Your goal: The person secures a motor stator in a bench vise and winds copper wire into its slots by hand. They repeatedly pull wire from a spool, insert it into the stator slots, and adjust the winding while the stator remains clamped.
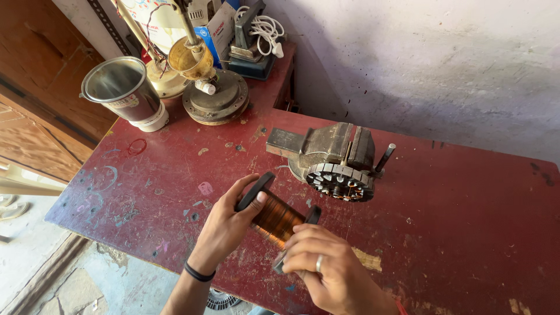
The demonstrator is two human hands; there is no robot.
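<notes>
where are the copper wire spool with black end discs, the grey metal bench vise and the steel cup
copper wire spool with black end discs (275,219), head view, on the copper winding
grey metal bench vise (329,146), head view, on its body
steel cup (119,87), head view, on its wall

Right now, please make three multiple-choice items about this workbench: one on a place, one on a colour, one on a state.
1. Where is the round stator core?
A. Clamped in the bench vise
B. Inside the steel jar
C. On the floor

2. What colour is the wire on the spool?
A. Blue
B. Copper-orange
C. White

3. How is the spool held?
A. It lies alone on the table
B. One hand only
C. Both hands grip it, above the red table

Answers:
1 A: the core sits at the vise's front.
2 B: the winding between the black flanges shines copper-orange.
3 C: the left hand grips one flange, and the right hand covers the other end.
</notes>
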